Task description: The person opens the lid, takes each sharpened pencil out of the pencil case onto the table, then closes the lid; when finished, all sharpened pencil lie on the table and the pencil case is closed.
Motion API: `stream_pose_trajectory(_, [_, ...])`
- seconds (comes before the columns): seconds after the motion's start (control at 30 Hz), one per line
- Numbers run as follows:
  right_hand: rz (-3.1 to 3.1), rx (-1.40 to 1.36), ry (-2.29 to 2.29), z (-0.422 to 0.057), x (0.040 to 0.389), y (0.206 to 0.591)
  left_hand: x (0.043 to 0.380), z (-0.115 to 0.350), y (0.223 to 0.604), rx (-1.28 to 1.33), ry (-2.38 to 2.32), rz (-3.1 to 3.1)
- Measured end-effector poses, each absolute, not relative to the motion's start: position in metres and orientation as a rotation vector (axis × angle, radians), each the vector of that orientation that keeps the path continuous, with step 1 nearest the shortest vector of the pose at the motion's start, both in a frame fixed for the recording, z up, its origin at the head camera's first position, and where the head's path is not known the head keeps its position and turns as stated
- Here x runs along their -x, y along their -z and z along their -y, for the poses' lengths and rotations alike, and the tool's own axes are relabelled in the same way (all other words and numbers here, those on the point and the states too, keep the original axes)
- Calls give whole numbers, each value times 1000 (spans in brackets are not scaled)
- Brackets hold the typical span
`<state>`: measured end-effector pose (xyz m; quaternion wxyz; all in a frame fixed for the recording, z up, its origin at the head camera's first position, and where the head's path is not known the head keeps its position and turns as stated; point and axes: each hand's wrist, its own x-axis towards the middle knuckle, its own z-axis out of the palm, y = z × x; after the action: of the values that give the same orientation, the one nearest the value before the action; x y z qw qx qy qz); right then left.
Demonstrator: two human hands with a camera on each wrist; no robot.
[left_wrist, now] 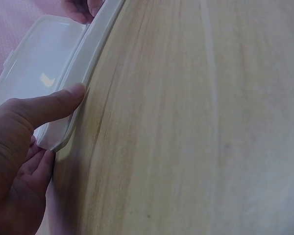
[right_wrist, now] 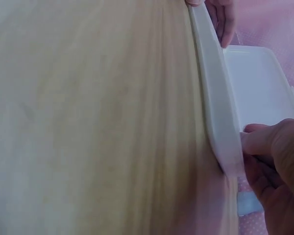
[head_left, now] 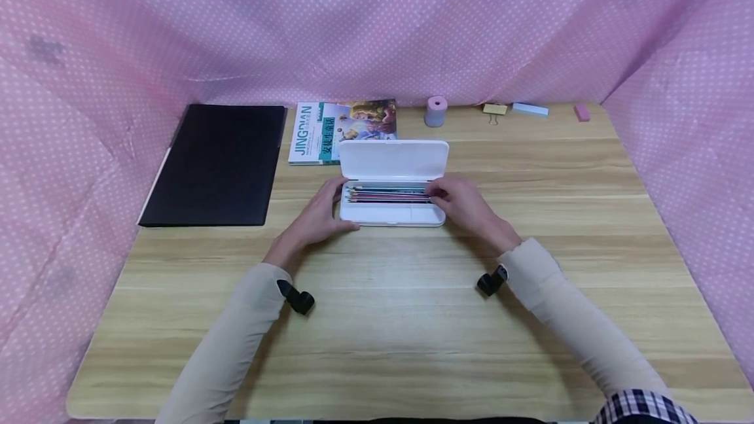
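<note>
The case (head_left: 377,215) lay on the counter (head_left: 400,326), centred before the person, with its long side parallel to the near edge and its lid (head_left: 394,160) raised at the far side. Several pencils (head_left: 389,195) lay lengthwise in the rear section, sharpened ends toward the left; a low white strip ran along the front. The left hand (head_left: 318,216) held the left end of the case: its grip spanned that end, the thumb along the front wall and the fingers around the far side. The right hand (head_left: 463,203) was positioned at the right end, fingers bent, with thumb and forefinger over the right ends of the pencils. Whether this grip pinched the pencils or only the end wall could not be determined. A black camera (head_left: 303,302) was fitted at the left wrist and a similar unit at the right, both over beige sleeves (head_left: 230,339). A book (head_left: 306,129) lay behind the case, its near right corner overlapped by the lid in the head view; a black folder (head_left: 218,165) lay farther left. Toward the far edge, from left to right, were a pink-topped cylinder (head_left: 436,113), a clip (head_left: 495,109), a pale-blue bar (head_left: 530,109) and a pink block (head_left: 582,113). Pink dotted cloth (head_left: 377,31) enclosed the rear and sides.
</note>
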<state>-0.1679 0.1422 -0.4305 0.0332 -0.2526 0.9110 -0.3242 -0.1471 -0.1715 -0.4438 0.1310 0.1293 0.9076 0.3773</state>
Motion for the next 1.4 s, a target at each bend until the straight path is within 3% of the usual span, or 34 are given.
stream_pose_trajectory(0.5, [-2722,979,753,-139,177,420,145,170,442,-370,-1116,-2631])
stream_pose_trajectory(0.73, [-2643,785,912,-149,173,415,144,170,442,-366,-1118,-2630])
stream_pose_trajectory(1.4, [-2742,768,1105,-230,169,410,143,171,441,-372,-1121,-2630])
